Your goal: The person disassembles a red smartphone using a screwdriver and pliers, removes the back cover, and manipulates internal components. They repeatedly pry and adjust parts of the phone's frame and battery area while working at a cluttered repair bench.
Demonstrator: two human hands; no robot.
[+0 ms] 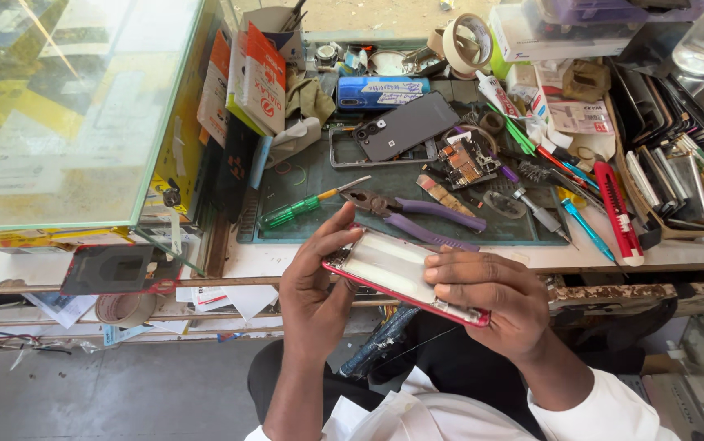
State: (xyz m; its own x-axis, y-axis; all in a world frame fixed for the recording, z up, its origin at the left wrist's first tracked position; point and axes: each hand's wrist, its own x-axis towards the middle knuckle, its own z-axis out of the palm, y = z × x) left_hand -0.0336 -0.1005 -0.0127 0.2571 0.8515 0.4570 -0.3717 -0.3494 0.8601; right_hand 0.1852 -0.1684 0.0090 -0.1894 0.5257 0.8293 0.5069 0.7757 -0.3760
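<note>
Red-framed phone — gripped by left hand and right hand — above the workbench.

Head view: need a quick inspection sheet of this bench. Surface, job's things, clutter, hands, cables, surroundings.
Surface: dark green work mat on a worn, pale bench, crowded.
Job's things: red-framed phone with its back off, tilted, held over the bench edge.
Clutter: purple-handled pliers, green screwdriver, dark phone back cover, blue phone, bare circuit board, red utility knife, tape roll, boxes.
Grippers: left hand grips the phone's left end, fingers on its upper edge; right hand lies over its right end.
Cables: thin wires on the floor, lower left.
Surroundings: glass display case at left; stacked phone parts at right.
</note>
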